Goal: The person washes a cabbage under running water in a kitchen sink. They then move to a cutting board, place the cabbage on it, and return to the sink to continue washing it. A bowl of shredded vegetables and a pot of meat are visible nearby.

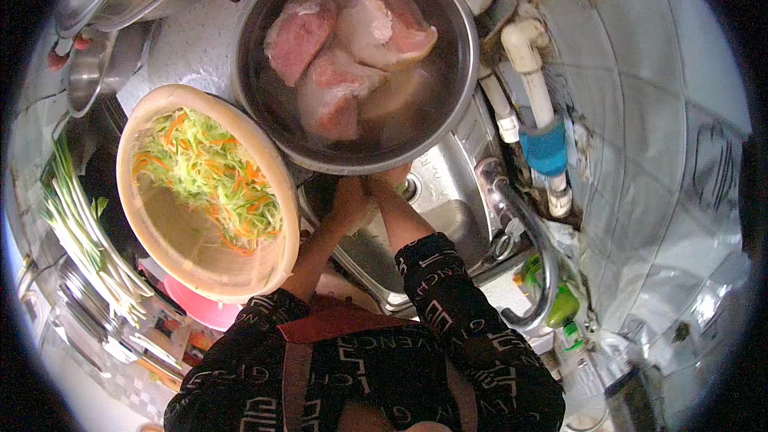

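Note:
My left hand (350,197) and my right hand (387,185) are close together over the steel sink (448,228), under the near rim of a large metal basin (358,166). That rim hides most of my fingers, so I cannot make out what they hold, if anything. Large pieces of raw pink meat (302,36) sit in cloudy water in the basin. Left of my forearms, a peach-coloured plastic colander (172,248) stands tilted. Inside it are shredded green and orange vegetables (208,164).
A curved faucet (538,228) rises at the sink's right side, near white pipes (532,68) along the tiled wall. Green onions (88,228) lie at the far left, by a pink bowl (204,304). A green bottle (563,304) stands right of the sink.

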Demonstrator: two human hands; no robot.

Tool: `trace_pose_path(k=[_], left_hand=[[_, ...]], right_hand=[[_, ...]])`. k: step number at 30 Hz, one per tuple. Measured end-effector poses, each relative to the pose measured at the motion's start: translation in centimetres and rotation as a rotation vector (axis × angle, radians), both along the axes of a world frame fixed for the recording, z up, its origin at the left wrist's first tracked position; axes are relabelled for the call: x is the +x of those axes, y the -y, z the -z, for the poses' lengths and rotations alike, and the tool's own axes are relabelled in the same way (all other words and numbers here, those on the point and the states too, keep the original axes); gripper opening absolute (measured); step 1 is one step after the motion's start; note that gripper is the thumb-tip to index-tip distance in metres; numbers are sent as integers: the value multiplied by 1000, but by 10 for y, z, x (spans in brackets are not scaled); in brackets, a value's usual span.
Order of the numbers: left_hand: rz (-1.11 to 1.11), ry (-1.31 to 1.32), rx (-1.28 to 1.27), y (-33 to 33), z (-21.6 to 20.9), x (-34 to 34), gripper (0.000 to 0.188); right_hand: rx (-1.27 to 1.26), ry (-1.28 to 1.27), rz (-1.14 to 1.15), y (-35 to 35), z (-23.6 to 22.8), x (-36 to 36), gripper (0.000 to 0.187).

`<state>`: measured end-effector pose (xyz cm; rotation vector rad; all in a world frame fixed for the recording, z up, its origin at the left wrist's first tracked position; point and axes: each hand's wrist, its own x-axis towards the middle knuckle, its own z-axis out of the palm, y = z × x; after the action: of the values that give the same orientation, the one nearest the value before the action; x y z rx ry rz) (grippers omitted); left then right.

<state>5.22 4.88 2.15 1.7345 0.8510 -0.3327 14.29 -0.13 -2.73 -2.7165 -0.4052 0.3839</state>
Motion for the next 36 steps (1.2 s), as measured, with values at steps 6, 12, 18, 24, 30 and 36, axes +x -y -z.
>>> trace_pose_path(k=[6,12,18,24,30,36], left_hand=[[302,-202,99,-5,16,-7,27],[271,-104,-11,26,-8,-24,21],[-438,-90,-1084,47,-30,-35,36],[359,-71,-129,29,-15,-42,39],[174,-219,50,52,-3,-45,34],[312,-357,-408,22,-43,-24,25]], right_hand=[[98,-209,302,-11,-30,23,38],[769,-186,703,102,-29,-29,43],[1996,-1259,1194,129,-90,-99,64],[1079,-556,770,112,-125,-77,55],[278,-324,535,105,-127,-72,54],[125,-63,316,90,-57,-42,37]])
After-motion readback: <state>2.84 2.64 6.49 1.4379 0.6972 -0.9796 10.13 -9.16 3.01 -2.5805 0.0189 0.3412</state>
